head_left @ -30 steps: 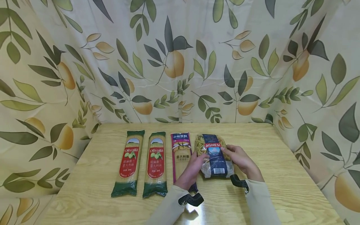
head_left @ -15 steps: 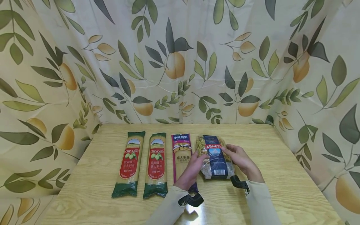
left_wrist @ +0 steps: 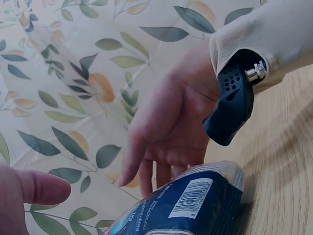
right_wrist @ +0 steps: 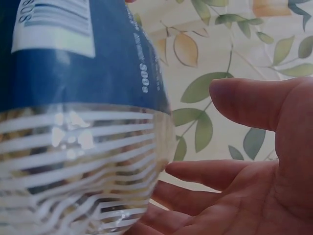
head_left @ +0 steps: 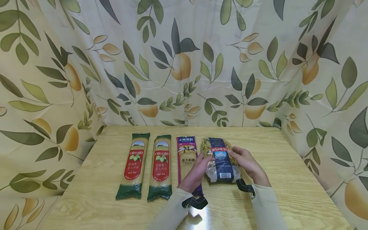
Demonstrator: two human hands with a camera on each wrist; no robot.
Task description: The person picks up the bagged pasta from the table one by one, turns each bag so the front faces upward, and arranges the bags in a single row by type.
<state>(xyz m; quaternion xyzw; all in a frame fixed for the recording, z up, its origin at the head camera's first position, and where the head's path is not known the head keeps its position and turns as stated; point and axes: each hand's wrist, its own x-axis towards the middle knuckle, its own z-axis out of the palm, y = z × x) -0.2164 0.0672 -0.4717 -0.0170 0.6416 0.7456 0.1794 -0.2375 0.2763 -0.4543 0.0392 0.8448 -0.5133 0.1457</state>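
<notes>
A clear and navy AGNESI bag of short pasta (head_left: 220, 161) lies label up on the table, between both hands. My left hand (head_left: 197, 172) is at its left side, thumb extended over the edge; in the left wrist view only part of this left hand (left_wrist: 36, 191) shows. At the right side is my right hand (head_left: 248, 164). In the right wrist view, the fingers (right_wrist: 205, 175) reach the bag's side, nearly straight, and the thumb stands away from it. The left fingertips are mostly hidden. Beneath the left wrist lies a purple-edged spaghetti pack (head_left: 187, 159), partly covered.
Two green-ended Olivoilà spaghetti packs, the outer pack (head_left: 133, 166) and the inner pack (head_left: 160, 167), lie side by side at the left. They rest on a light wooden table (head_left: 95, 179). A leaf-and-fruit patterned curtain (head_left: 184, 92) encloses the back and sides.
The head view has shifted slightly. Both hands stay beside the pasta bag, and the packs keep their places.
</notes>
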